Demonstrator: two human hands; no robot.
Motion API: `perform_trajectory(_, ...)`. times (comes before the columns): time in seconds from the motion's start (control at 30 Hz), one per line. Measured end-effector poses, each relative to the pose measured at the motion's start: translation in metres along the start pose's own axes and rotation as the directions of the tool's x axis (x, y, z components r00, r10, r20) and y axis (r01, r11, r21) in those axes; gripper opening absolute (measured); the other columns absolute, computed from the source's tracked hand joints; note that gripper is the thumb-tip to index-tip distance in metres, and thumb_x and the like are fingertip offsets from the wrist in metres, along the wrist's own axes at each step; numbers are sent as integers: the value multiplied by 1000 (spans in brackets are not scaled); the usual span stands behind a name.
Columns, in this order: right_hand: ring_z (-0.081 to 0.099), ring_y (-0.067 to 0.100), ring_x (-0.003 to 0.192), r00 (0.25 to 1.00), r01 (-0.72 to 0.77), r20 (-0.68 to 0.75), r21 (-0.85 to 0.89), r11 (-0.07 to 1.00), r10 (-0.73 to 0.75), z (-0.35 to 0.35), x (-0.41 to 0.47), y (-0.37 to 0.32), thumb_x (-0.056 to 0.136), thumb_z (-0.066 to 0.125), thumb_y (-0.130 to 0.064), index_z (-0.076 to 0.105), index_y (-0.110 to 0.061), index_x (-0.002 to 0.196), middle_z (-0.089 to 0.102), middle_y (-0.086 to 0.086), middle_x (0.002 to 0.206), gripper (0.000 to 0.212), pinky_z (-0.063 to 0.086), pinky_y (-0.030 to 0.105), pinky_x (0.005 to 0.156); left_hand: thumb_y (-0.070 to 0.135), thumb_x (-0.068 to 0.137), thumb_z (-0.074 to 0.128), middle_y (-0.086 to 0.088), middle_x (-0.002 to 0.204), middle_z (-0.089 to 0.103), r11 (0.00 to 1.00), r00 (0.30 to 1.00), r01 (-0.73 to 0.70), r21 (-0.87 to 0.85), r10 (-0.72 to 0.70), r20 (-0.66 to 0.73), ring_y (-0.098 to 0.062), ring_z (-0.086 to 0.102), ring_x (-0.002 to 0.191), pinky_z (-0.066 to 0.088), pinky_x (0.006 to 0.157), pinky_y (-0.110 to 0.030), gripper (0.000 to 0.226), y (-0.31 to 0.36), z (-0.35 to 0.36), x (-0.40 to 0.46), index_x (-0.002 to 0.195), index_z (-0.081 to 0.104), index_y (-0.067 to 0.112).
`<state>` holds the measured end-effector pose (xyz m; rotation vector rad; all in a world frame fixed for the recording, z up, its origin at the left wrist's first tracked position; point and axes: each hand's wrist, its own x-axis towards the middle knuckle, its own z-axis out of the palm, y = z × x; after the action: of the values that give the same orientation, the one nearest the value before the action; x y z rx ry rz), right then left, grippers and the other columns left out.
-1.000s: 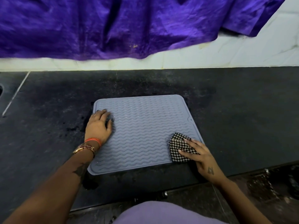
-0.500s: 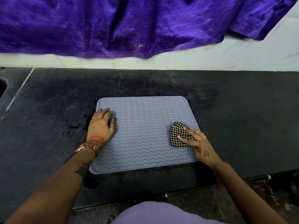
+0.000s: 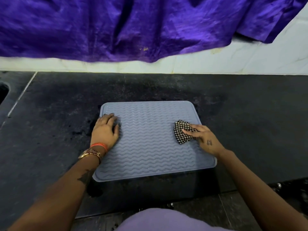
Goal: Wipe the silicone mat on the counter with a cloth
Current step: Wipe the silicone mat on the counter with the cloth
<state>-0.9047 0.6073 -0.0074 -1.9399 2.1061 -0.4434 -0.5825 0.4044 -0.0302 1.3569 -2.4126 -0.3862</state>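
Dark, speckled stone counter point(image 3: 250, 130) fills most of the view, backed by a pale tiled wall point(image 3: 233, 60) over which a crumpled, glossy purple fabric point(image 3: 133, 25) hangs down almost to the counter's far edge. At the counter's far-left edge a dark rounded opening point(image 3: 3, 92) is partly visible, and a thin pale seam point(image 3: 21, 95) runs diagonally across the stone near it.

A blue-grey rectangular silicone mat point(image 3: 150, 147) with rounded corners and wavy raised ridges lies flat near the middle of the counter, closer to its front edge than to the wall.

The left hand point(image 3: 105, 130) lies palm down on the mat's left edge, towards the far-left corner, fingers stretched out flat and close together, holding nothing. Its wrist wears an orange band point(image 3: 100, 145) and a gold-coloured watch point(image 3: 90, 153).

A small black-and-white checked cloth point(image 3: 180, 132), bunched up, sits on the mat close to its right edge, about midway along it. The right hand point(image 3: 202, 139) rests on top of the cloth with fingers extended, pressing it down against the mat; whether the thumb grips the cloth from beneath cannot be told.

At the bottom edge, a lilac garment point(image 3: 158, 220) on the person shows just below the counter's front edge.
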Motion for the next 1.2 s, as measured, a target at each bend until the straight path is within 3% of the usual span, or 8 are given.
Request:
perform_trajectory(0.13,49,28,122,1000,-2,-19,85,996,4,-24,28,4,68,43,27,61,-10,120,54,13,131,66,36,32,107,33,83,37,-14,135,51,1000,1000,2,12,-2,10,-32,43,127,24,114,-41,53,0,-1,0,124,56,5)
perform_trajectory(0.37,30,36,135,992,-100,-86,-109,989,91,17,34,-4,73,50,14,41,-8,137,34,19,146,68,15,39,116,34,84,37,-13,136,51,1000,1000,16,17,-16,13,-31,42,128,24,114,-41,52,1,0,1,125,56,7)
perform_trajectory(0.5,39,31,131,997,-81,3,47,996,81,-11,49,3,73,43,24,50,-5,131,42,16,142,65,20,16,108,34,84,38,-13,135,52,1000,1000,5,22,-5,4,-31,43,127,26,114,-41,52,1,0,1,124,56,7)
perform_trajectory(0.6,47,36,121,989,-80,-113,113,990,93,-26,67,3,74,45,28,55,5,122,49,23,133,55,21,-1,98,34,84,38,-13,134,52,1000,1000,9,20,-9,3,-31,44,126,26,113,-41,51,0,0,1,124,56,7)
perform_trajectory(0.77,29,32,135,991,-137,-26,-110,984,135,3,73,9,80,46,13,36,-8,140,31,16,148,64,17,30,114,33,84,40,-13,133,53,1000,1000,14,12,-14,-6,-32,45,125,28,113,-42,50,-1,2,1,123,57,7)
perform_trajectory(0.9,40,31,130,993,-74,85,-40,996,77,-20,86,17,81,49,13,47,-15,134,41,13,144,61,25,27,111,31,83,42,-13,131,54,1000,1000,5,6,-5,-15,-32,47,122,32,110,-43,48,0,1,2,120,58,7)
perform_trajectory(1.0,46,33,126,992,-117,28,-70,991,119,-40,110,19,79,46,16,55,-18,129,48,16,138,61,32,30,108,31,83,42,-12,132,54,1000,1000,5,10,-5,-14,-32,47,123,32,110,-43,47,0,1,2,120,58,7)
perform_trajectory(1.2,20,29,136,951,-273,67,-279,921,302,0,114,10,92,48,-22,25,-34,145,25,1,152,58,26,50,110,31,83,42,-12,132,53,1000,1000,9,14,-9,-9,-32,46,123,32,110,-43,48,-1,1,2,121,58,7)
